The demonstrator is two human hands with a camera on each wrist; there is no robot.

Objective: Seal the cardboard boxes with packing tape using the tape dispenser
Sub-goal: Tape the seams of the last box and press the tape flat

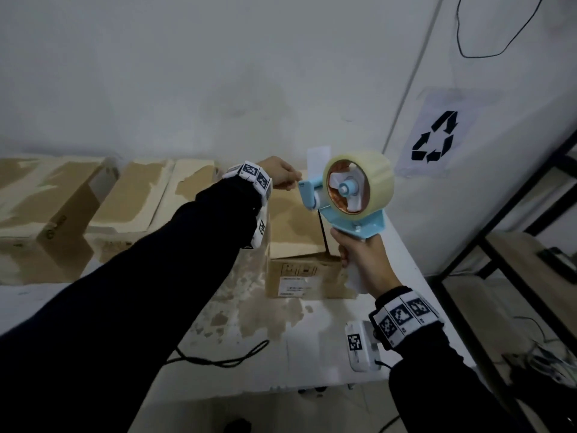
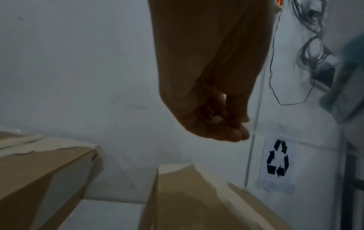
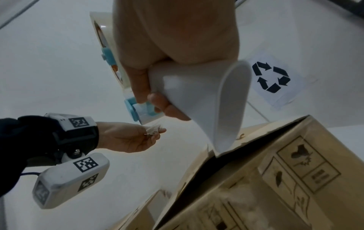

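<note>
My right hand (image 1: 363, 260) grips the white handle (image 3: 206, 99) of a blue tape dispenser (image 1: 352, 210), holding it up above a small cardboard box (image 1: 296, 229). A roll of clear tape (image 1: 376, 173) sits on the dispenser. My left hand (image 1: 281, 175) is at the dispenser's front end, and its fingertips pinch the loose clear tape end (image 3: 153, 129). The box's top flaps show a dark gap along the seam (image 3: 246, 144). In the left wrist view my left hand (image 2: 216, 123) has its fingers bunched above the box (image 2: 187, 194).
Other cardboard boxes (image 1: 46, 201) (image 1: 134, 198) stand in a row to the left against the wall. A black cable (image 1: 218, 359) lies on the white table (image 1: 312, 354). A metal shelf frame (image 1: 515, 245) stands at the right, below a recycling sign (image 1: 434, 137).
</note>
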